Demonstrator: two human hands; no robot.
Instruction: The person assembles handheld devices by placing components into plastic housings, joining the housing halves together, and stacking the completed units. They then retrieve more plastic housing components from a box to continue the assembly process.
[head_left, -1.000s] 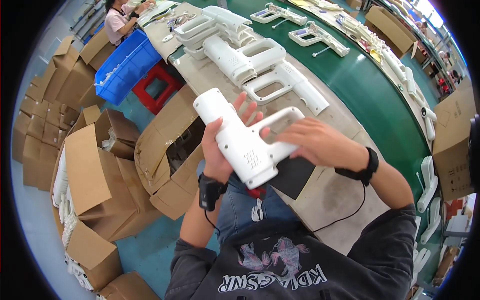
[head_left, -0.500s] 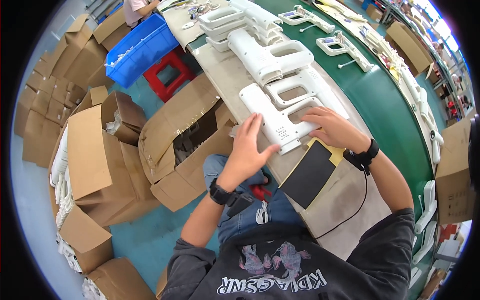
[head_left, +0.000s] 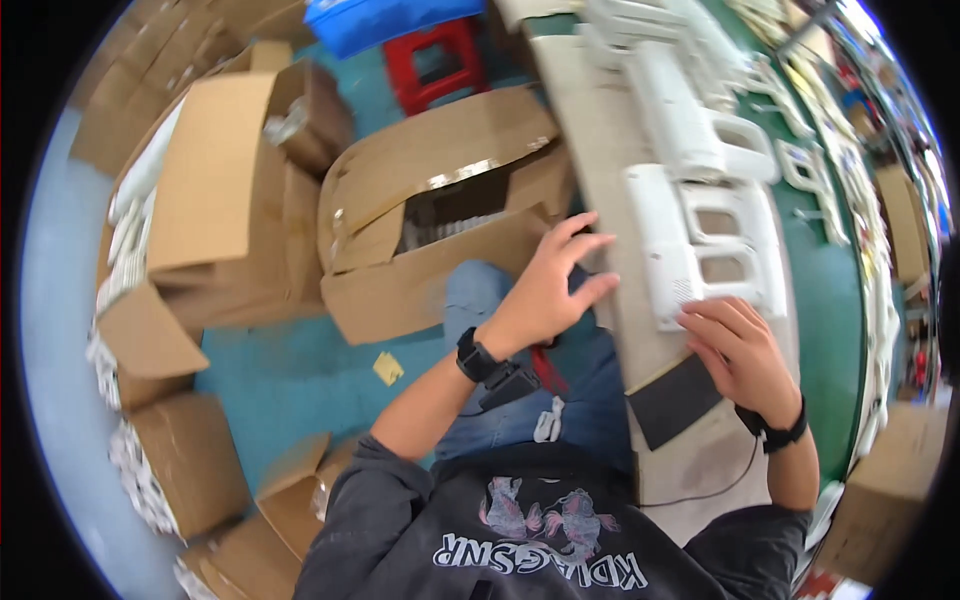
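A white plastic handle-shaped housing (head_left: pixel 655 235) lies on the table beside another white housing (head_left: pixel 768 255) with rectangular openings. My right hand (head_left: pixel 745 355) hovers at its near end, by a patch of small holes. The fingers are loosely bent with nothing visible in them; whether the fingertips touch the housing is hard to tell. My left hand (head_left: pixel 548 288) is off the table's left edge, near the open cardboard box. Its fingers are spread, and it holds nothing. A black flat pad (head_left: pixel 672 405) on a yellow sheet lies just below my right hand.
More white housings (head_left: pixel 675 110) are lined up farther along the table (head_left: pixel 580 110). To the left stand an open cardboard box (head_left: pixel 400 290) and a tall carton (head_left: pixel 215 190). A red stool (head_left: pixel 435 65) and blue bin (head_left: pixel 390 22) are beyond. A green belt (head_left: pixel 835 300) runs right.
My left hand has let go of the housing and moved left off the table. My right hand has drawn back to the housing's near end. The view has turned left.
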